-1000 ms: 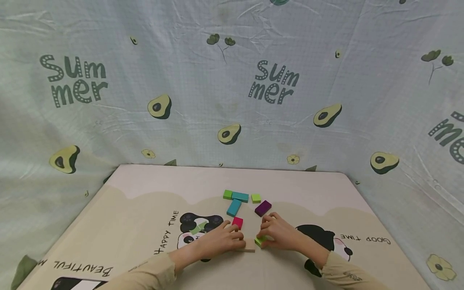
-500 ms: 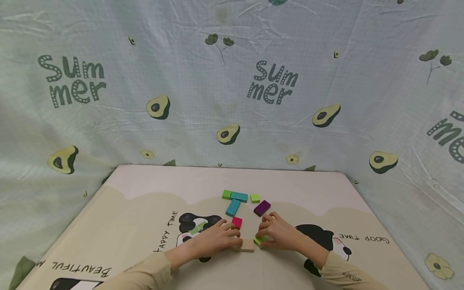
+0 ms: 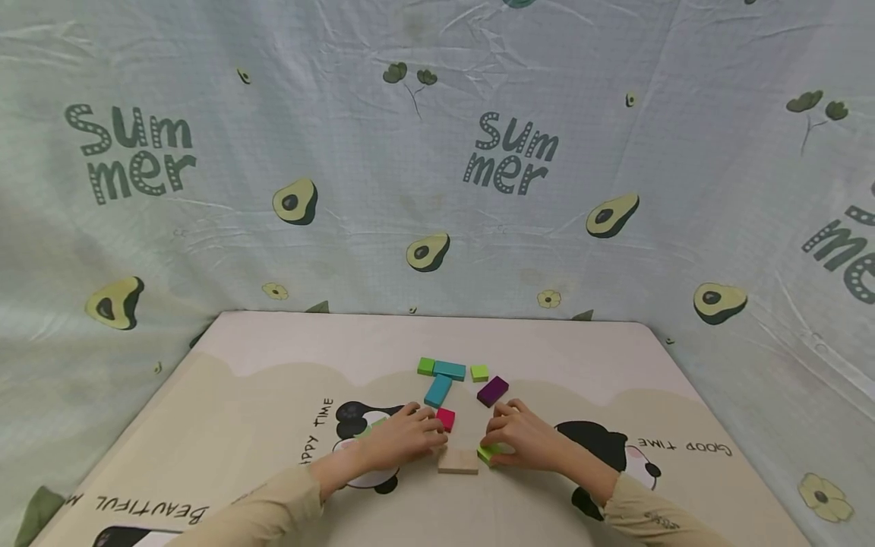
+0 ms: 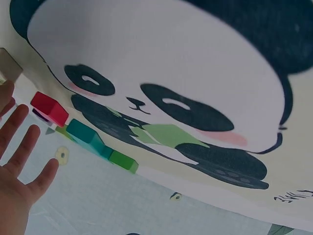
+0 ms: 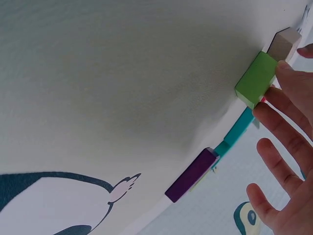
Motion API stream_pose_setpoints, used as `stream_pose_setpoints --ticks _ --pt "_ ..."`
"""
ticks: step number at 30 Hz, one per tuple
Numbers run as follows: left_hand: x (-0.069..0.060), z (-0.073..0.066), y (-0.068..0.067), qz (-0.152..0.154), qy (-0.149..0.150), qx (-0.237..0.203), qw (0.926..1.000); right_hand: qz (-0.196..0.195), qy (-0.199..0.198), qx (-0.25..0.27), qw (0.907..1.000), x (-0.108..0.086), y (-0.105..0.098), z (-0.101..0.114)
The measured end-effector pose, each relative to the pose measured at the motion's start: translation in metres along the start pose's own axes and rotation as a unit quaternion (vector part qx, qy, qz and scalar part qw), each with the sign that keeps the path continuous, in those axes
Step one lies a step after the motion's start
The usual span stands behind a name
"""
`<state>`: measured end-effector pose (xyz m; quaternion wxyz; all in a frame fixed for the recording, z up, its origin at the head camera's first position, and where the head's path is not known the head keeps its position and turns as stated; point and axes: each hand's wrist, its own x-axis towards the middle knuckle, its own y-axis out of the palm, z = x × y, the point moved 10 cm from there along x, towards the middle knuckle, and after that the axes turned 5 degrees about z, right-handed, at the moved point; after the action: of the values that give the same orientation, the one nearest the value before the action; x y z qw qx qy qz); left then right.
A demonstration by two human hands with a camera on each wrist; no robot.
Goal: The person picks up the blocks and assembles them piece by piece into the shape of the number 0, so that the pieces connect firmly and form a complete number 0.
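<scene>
My right hand (image 3: 525, 439) pinches a light green block (image 5: 256, 81) between thumb and fingertips, down on the table. Just left of that block lies a plain wooden block (image 3: 458, 461); in the head view the two nearly meet. My left hand (image 3: 402, 439) hovers at the wooden block's left side, holding nothing. Its fingers (image 4: 18, 152) look spread and loosely bent in the left wrist view. A red block (image 3: 446, 419) sits just beyond the left fingertips. Behind it lies a teal block (image 3: 438, 391), and farther right a purple block (image 3: 493, 391).
At the back, a green block (image 3: 426, 366) touches a second teal block (image 3: 450, 370). A yellow-green block (image 3: 479, 373) stands apart to their right. Panda drawings and lettering are printed on the table (image 3: 560, 357). A patterned curtain (image 3: 355, 152) hangs behind it.
My left hand has drawn back leftward off the wooden block, which now shows more fully. The right hand keeps its pinch on the light green block. The head view has shifted slightly.
</scene>
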<state>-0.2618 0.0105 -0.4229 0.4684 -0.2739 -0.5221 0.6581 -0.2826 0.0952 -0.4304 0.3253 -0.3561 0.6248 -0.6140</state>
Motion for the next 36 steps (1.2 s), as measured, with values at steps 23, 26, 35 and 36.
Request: stream_pose_setpoints --ticks 23,26,35,36 --pt "0.019 0.029 0.018 0.028 -0.038 0.006 0.9989 0.008 -0.005 0.011 0.9999 0.002 0.0 0.002" --pt "0.019 0.028 0.019 0.034 -0.038 0.012 0.9986 0.01 -0.004 0.012 0.9999 0.002 0.0 0.002" --pt "0.019 0.026 0.024 0.06 -0.04 0.008 0.9974 0.001 -0.005 -0.001 1.0 0.002 -0.002 0.002" --pt "0.019 0.026 0.024 0.061 -0.039 0.008 0.9973 0.005 -0.004 -0.001 1.0 0.002 -0.001 0.002"
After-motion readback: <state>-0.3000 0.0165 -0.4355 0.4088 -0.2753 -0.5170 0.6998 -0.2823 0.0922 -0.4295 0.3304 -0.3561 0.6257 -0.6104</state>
